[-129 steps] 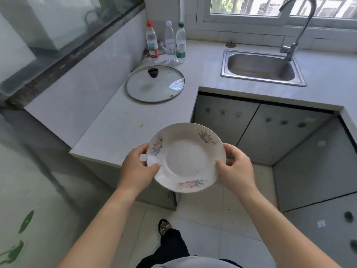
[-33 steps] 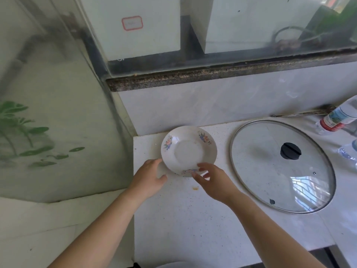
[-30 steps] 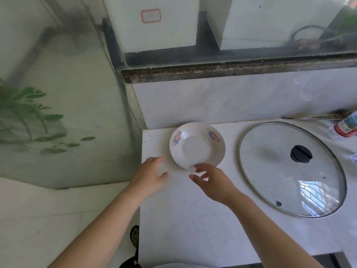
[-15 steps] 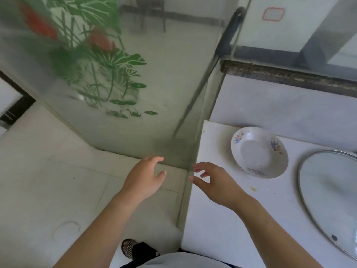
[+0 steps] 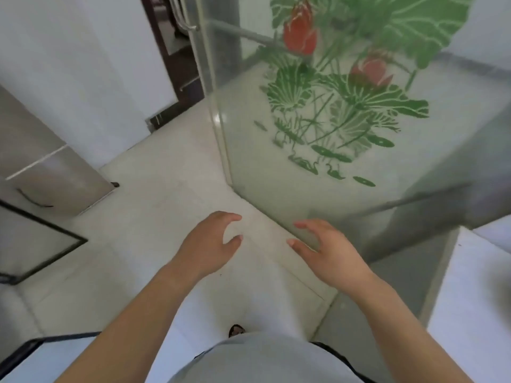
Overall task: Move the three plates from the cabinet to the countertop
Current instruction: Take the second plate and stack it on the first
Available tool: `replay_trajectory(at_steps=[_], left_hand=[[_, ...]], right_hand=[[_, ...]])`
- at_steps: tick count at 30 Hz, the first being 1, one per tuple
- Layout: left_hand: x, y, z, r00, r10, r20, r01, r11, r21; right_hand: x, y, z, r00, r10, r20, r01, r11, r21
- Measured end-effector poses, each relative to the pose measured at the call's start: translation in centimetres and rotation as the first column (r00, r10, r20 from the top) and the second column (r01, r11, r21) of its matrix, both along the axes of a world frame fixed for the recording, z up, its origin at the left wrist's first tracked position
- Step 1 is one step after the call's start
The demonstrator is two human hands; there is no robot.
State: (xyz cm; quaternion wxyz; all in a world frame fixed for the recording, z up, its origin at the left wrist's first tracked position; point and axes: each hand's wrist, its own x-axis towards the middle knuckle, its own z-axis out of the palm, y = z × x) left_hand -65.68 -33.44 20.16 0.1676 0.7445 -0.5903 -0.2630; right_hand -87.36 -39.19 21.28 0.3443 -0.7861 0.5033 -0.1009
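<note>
My left hand [image 5: 210, 244] and my right hand [image 5: 329, 251] hover side by side over the pale floor, both empty, fingers loosely spread and slightly bent. No plate is in view. A strip of the white countertop [image 5: 475, 308] shows at the right edge, beyond my right forearm. The cabinet holding the plates is not identifiable from here.
A glass door panel with a green lotus print [image 5: 340, 111] stands ahead on the right. A dark-framed glass panel [image 5: 41, 244] lies low at the left. A grey appliance [image 5: 36, 150] stands at the far left, a dark doorway [image 5: 177, 51] behind it.
I set the floral plate on the countertop next to the glass lid and let go. My view has since swung left, so the plate and lid have left the frame; both hands are empty.
</note>
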Motion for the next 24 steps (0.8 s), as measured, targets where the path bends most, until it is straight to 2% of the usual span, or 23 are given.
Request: replay_trajectory(at_steps=[8,14,24], left_hand=[[11.1,6.2,1.4,0.942,0.334,0.038,-0.330,0.941,-0.078],[15.8,8.3,0.4,0.856,0.516,0.019,-0.514,0.855,-0.060],[27.2,1.3,-0.6,0.735,0.677,0.027,-0.678,0.735,0.006]], right_hand=[[13.8,-1.5,0.9,0.945,0.324,0.052,-0.325,0.946,0.010],[21.9,-2.7,-0.4,0.883,0.464,0.076,-0.470,0.876,0.111],[37.6,-12.3,-1.6,0.736,0.674,0.058,-0.674,0.724,0.145]])
